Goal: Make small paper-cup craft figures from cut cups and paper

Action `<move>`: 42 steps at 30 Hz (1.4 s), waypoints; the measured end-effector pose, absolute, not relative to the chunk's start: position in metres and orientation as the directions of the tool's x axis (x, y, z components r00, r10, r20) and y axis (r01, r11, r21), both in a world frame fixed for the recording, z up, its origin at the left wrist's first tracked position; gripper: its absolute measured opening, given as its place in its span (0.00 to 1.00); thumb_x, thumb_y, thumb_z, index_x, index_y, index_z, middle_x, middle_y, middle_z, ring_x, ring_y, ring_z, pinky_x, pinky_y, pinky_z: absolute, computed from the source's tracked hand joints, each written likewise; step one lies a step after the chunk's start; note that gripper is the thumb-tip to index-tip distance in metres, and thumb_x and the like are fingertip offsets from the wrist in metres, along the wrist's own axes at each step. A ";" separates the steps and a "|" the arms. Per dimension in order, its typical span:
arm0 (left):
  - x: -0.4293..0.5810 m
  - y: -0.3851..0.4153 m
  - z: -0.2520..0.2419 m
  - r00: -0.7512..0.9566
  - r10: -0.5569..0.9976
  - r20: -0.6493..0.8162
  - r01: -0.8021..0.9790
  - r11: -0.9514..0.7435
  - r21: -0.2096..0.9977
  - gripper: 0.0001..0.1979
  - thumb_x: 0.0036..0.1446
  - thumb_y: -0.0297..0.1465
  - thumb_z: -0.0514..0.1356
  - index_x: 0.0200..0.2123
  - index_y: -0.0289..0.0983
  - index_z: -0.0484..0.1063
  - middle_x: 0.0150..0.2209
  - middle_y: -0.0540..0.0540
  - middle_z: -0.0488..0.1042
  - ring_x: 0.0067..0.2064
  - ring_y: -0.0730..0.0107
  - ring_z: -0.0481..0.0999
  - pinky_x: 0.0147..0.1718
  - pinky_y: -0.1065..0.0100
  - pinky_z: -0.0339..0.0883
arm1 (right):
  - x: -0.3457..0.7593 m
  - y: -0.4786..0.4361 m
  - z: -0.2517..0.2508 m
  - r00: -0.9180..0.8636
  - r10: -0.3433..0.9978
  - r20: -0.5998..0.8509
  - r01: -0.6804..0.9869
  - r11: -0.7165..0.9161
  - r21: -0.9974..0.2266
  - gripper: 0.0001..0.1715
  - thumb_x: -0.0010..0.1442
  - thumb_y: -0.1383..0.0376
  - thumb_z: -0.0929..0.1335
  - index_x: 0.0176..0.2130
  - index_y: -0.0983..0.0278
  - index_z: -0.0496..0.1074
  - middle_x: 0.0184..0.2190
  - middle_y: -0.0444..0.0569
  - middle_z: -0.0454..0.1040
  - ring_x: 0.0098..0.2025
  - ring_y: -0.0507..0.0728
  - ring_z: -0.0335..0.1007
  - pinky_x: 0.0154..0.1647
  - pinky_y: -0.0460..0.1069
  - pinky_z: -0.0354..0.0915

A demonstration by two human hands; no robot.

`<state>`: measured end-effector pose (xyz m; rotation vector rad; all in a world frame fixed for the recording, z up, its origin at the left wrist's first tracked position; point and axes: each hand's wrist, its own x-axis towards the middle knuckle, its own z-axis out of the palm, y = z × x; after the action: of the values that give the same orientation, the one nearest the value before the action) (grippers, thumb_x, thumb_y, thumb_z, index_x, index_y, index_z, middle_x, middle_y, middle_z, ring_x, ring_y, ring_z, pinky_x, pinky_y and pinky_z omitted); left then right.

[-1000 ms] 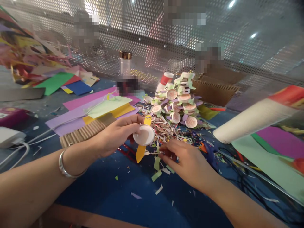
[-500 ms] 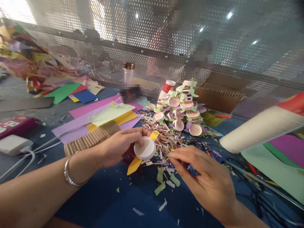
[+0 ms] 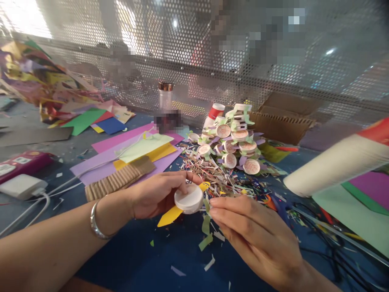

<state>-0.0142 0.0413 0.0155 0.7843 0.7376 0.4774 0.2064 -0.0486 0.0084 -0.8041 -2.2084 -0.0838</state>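
Observation:
My left hand (image 3: 154, 194) grips a small white round cap (image 3: 189, 199) with a yellow paper strip (image 3: 170, 215) stuck across it, held just above the blue table (image 3: 127, 251). My right hand (image 3: 255, 235) is right beside the cap, its fingers pinched on a light green paper strip (image 3: 206, 222) that hangs down from its fingertips next to the cap. Behind both hands lies a heap of paper shreds (image 3: 219, 174) and a pile of finished white caps with paper strips (image 3: 235, 142).
Coloured paper sheets (image 3: 133, 148) and corrugated card (image 3: 120, 180) lie at the left. A large glue stick (image 3: 337, 160) juts in from the right over green paper (image 3: 349, 207). A white charger (image 3: 21, 186) sits far left; a bottle (image 3: 165, 97) and perforated metal screen (image 3: 194, 52) stand behind.
My right hand has lifted from the shred heap with a green strip and come up to the cap. My left hand has lowered the cap slightly toward me.

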 end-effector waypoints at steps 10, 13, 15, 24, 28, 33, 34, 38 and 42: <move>-0.014 0.039 0.017 0.689 0.609 -0.393 -0.128 0.636 0.761 0.20 0.43 0.22 0.59 0.43 0.35 0.72 0.26 0.50 0.73 0.24 0.73 0.71 0.25 0.73 0.68 | 0.205 -0.047 0.008 -0.529 0.515 0.675 0.577 0.801 -0.159 0.16 0.67 0.78 0.67 0.51 0.66 0.75 0.48 0.54 0.80 0.48 0.55 0.77 0.50 0.51 0.73; -0.014 0.038 0.017 0.703 0.605 -0.374 -0.140 0.633 0.761 0.19 0.43 0.21 0.58 0.42 0.36 0.71 0.25 0.51 0.72 0.24 0.73 0.71 0.25 0.74 0.67 | 0.205 -0.047 0.007 -0.535 0.518 0.667 0.574 0.802 -0.163 0.16 0.66 0.78 0.68 0.51 0.67 0.75 0.49 0.54 0.79 0.48 0.55 0.76 0.51 0.51 0.72; -0.014 0.038 0.016 0.701 0.602 -0.382 -0.125 0.631 0.766 0.20 0.42 0.21 0.58 0.43 0.35 0.72 0.26 0.50 0.73 0.25 0.73 0.72 0.26 0.74 0.67 | 0.205 -0.047 0.006 -0.537 0.517 0.666 0.572 0.804 -0.162 0.16 0.66 0.78 0.68 0.51 0.67 0.75 0.49 0.53 0.79 0.49 0.54 0.76 0.51 0.50 0.72; -0.014 0.038 0.019 0.682 0.593 -0.428 -0.083 0.644 0.760 0.22 0.42 0.22 0.58 0.44 0.35 0.72 0.27 0.50 0.74 0.25 0.72 0.73 0.27 0.73 0.66 | 0.208 -0.049 0.004 -0.566 0.509 0.648 0.585 0.802 -0.119 0.17 0.67 0.77 0.67 0.54 0.66 0.74 0.52 0.53 0.78 0.53 0.54 0.75 0.55 0.49 0.71; -0.013 0.037 0.019 0.699 0.591 -0.403 -0.116 0.650 0.751 0.21 0.42 0.22 0.59 0.43 0.36 0.71 0.26 0.50 0.74 0.24 0.72 0.72 0.25 0.73 0.65 | 0.209 -0.050 0.002 -0.563 0.514 0.647 0.589 0.799 -0.122 0.17 0.67 0.77 0.67 0.54 0.66 0.74 0.54 0.54 0.77 0.53 0.54 0.75 0.54 0.49 0.72; -0.013 0.036 0.019 0.697 0.586 -0.414 -0.105 0.654 0.749 0.21 0.41 0.23 0.59 0.43 0.36 0.71 0.25 0.50 0.73 0.24 0.73 0.71 0.24 0.74 0.64 | 0.211 -0.052 0.002 -0.596 0.494 0.633 0.581 0.810 -0.085 0.19 0.68 0.78 0.65 0.55 0.67 0.73 0.56 0.55 0.76 0.58 0.54 0.71 0.61 0.49 0.66; -0.013 0.036 0.019 0.698 0.583 -0.416 -0.099 0.654 0.750 0.21 0.40 0.23 0.59 0.43 0.36 0.71 0.25 0.50 0.73 0.24 0.73 0.71 0.25 0.73 0.64 | 0.211 -0.052 0.002 -0.603 0.485 0.633 0.576 0.814 -0.075 0.19 0.68 0.78 0.65 0.55 0.68 0.73 0.56 0.55 0.76 0.59 0.53 0.71 0.62 0.49 0.65; -0.013 0.036 0.019 0.703 0.581 -0.410 -0.099 0.651 0.753 0.21 0.40 0.23 0.59 0.43 0.36 0.71 0.26 0.50 0.73 0.25 0.72 0.72 0.25 0.73 0.64 | 0.210 -0.053 0.004 -0.608 0.476 0.635 0.586 0.809 -0.046 0.18 0.68 0.77 0.65 0.55 0.68 0.73 0.55 0.55 0.78 0.59 0.52 0.71 0.63 0.48 0.63; -0.014 0.036 0.018 0.706 0.586 -0.397 -0.102 0.639 0.763 0.21 0.40 0.23 0.59 0.42 0.36 0.71 0.25 0.50 0.72 0.25 0.72 0.71 0.25 0.73 0.63 | 0.206 -0.050 0.007 -0.605 0.442 0.662 0.602 0.798 0.017 0.15 0.68 0.77 0.66 0.53 0.68 0.74 0.51 0.53 0.81 0.57 0.50 0.73 0.63 0.47 0.62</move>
<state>-0.0139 0.0362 0.0184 0.7872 0.6852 0.4295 0.2064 -0.0500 0.0072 -0.7680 -2.3180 -0.3134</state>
